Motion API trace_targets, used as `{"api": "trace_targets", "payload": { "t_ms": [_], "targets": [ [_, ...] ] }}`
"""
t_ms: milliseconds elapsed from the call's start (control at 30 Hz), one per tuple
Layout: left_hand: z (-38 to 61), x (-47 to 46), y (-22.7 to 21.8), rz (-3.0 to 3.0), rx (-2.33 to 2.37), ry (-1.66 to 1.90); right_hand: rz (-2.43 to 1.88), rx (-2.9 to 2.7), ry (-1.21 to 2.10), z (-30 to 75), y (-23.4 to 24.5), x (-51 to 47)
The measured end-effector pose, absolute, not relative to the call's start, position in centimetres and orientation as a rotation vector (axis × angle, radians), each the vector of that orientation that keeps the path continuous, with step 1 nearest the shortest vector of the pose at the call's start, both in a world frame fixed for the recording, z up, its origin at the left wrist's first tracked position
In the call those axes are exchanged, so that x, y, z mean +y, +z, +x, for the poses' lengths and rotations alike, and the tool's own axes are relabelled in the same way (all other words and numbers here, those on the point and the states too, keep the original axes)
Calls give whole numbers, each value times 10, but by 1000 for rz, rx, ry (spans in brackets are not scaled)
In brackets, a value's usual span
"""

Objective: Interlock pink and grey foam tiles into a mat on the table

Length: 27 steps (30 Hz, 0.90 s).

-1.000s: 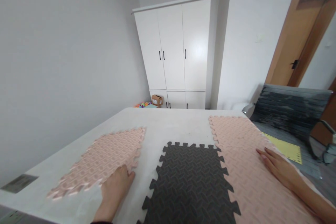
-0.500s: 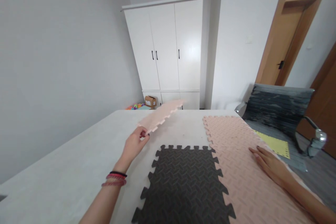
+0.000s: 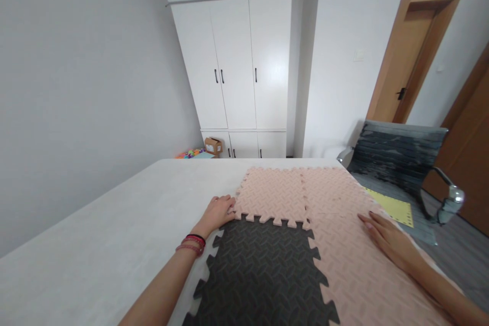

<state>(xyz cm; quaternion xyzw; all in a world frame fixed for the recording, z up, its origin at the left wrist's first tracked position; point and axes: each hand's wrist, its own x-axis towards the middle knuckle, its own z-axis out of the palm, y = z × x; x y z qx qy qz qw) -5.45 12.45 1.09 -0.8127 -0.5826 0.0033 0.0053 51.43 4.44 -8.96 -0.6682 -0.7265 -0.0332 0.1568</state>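
My left hand (image 3: 218, 212) is closed on the near left corner of a pink foam mat tile (image 3: 273, 191) with a diamond-plate texture and jigsaw edges. This tile lies on the table, its near teeth overlapping the far edge of a black foam tile (image 3: 267, 275). Its right side meets the far right pink tile (image 3: 328, 186); I cannot tell whether they interlock. My right hand (image 3: 389, 237) rests flat, fingers stretched out, on the pink tiles at the right. The near right pink tile (image 3: 351, 275) adjoins the black tile's right side.
All tiles are on a white table (image 3: 114, 224). Beyond its right edge stands a dark chair (image 3: 401, 158) with a yellow tile (image 3: 391, 209) on its seat. A cardboard box (image 3: 213, 146) and colourful small items (image 3: 191, 154) are behind the table, before a white wardrobe (image 3: 237, 61).
My left hand has brought the raised, tilted pink tile right and down onto the table, beside the far right tile and behind the black one. My right hand stays flat.
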Motion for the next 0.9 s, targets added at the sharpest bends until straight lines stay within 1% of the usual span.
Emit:
{"api": "trace_targets", "payload": {
  "t_ms": [900],
  "targets": [
    [-54, 128, 28, -2502, -1808, 234, -1921, -2100, -135, 515, -88, 45]
  ]
}}
